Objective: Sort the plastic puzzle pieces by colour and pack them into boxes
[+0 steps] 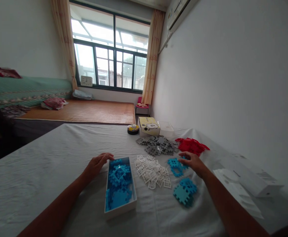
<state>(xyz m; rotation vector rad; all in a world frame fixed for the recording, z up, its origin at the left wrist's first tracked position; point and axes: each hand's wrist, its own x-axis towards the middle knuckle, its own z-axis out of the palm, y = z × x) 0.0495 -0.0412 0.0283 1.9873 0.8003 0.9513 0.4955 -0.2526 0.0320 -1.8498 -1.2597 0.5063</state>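
My left hand (100, 164) lies at the far left corner of a white box (134, 197), fingers stretched out over its rim and nothing gripped. Blue interlocking plastic pieces (120, 177) fill much of the box. Over on the right, my right hand (194, 163) has its thumb and fingers around a blue interlocking piece (183, 158) at the edge of a small blue group (176, 168). Part of that piece is hidden by the fingers. Nearer to me is a stack of blue and teal pieces (184, 192). White lattice pieces (152, 171) are spread between the box and the blue groups.
Grey pieces (158, 144) and red pieces (190, 145) are heaped farther back. Behind them stand a yellow box (149, 126), a round tin (133, 129) and a clear container (166, 128). White packaging (243, 184) lies along the right wall. A bed (97, 110) stands beyond the cloth-covered table (47, 164).
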